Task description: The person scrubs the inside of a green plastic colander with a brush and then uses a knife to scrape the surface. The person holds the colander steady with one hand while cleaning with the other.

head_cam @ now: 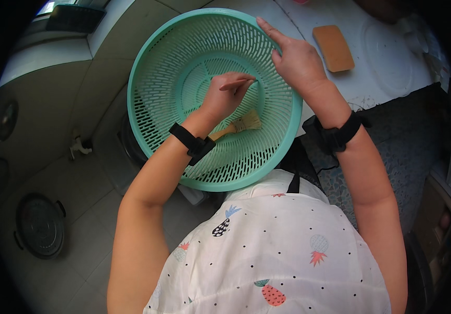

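Note:
A round green slotted plastic basket (214, 187) stands in front of me, and I look down into it. My left hand (225, 92) is inside, its fingers closed around a thin tool with a reddish-brown handle (233, 84). The tool's working end is mostly hidden by the hand. My right hand (296, 59) grips the basket's upper right rim, index finger stretched along the outside edge. Below my left hand a flat bristle brush with a wooden handle (240, 123) lies against the basket's inner wall; the handle's end is hidden behind my wrist.
Right of the basket, an orange-brown sponge-like block (333, 48) lies on a white counter (351, 92), near a clear round lid (388, 57). A tap (78, 148) sticks out of the tiled wall at left. On the floor is a dark round pan with two handles (40, 225).

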Action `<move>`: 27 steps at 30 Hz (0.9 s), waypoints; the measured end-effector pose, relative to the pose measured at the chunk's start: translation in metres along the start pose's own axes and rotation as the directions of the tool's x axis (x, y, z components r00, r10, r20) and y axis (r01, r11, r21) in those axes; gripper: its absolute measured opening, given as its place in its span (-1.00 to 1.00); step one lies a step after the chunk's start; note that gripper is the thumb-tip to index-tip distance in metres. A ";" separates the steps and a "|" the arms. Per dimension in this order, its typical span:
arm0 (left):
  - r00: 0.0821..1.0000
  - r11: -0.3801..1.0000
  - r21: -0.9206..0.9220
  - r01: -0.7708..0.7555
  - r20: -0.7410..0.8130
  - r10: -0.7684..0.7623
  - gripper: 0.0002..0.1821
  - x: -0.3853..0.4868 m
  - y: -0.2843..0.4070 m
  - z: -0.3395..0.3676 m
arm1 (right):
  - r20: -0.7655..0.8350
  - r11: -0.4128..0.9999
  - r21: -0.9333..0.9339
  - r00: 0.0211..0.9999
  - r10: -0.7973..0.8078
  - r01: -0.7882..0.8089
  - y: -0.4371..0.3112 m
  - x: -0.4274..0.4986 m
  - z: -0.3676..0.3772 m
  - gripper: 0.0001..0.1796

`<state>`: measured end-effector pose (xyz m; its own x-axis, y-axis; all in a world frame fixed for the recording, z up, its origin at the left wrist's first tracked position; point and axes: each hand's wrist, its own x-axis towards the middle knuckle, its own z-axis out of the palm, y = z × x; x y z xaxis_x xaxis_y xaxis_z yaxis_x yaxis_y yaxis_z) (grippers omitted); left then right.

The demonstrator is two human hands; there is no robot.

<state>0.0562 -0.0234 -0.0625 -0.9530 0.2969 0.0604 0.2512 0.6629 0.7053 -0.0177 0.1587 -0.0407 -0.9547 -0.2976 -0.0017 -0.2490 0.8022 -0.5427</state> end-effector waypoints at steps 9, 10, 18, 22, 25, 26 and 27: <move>0.998 0.999 0.009 0.050 0.023 -0.050 -0.89 -0.002 -0.002 0.002 | -0.011 1.000 0.017 1.000 0.016 -0.016 0.001 0.001 0.003 -0.24; 0.999 1.000 0.023 0.005 0.043 -0.006 -0.89 -0.001 -0.003 0.002 | -0.007 1.000 0.019 1.000 0.020 -0.020 0.001 0.000 0.002 -0.25; 0.996 0.998 -0.021 -0.056 0.074 0.057 -0.89 -0.001 -0.004 0.005 | -0.010 1.000 0.012 1.000 0.017 -0.017 0.001 0.000 0.002 -0.25; 0.988 0.992 -0.104 0.076 -0.129 -0.089 -0.90 -0.002 -0.004 0.005 | -0.027 1.000 0.014 1.000 -0.004 0.004 0.002 0.001 0.004 -0.25; 0.988 0.989 0.001 -0.145 0.057 0.145 -0.90 -0.002 -0.004 0.005 | -0.032 1.000 0.015 0.999 -0.012 0.013 0.004 0.001 0.006 -0.25; 0.992 0.999 -0.008 -0.048 0.120 0.049 -0.89 -0.002 -0.004 0.005 | -0.039 1.000 0.013 0.999 -0.021 0.022 0.004 0.001 0.006 -0.25; 0.998 0.998 0.016 -0.064 0.013 0.064 -0.89 -0.001 -0.005 0.005 | -0.041 1.000 0.020 0.999 -0.016 0.017 0.004 0.002 0.006 -0.24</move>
<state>0.0569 -0.0237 -0.0690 -0.9327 0.3478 0.0958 0.3144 0.6535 0.6885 -0.0194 0.1586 -0.0480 -0.9564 -0.2890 0.0412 -0.2618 0.7866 -0.5592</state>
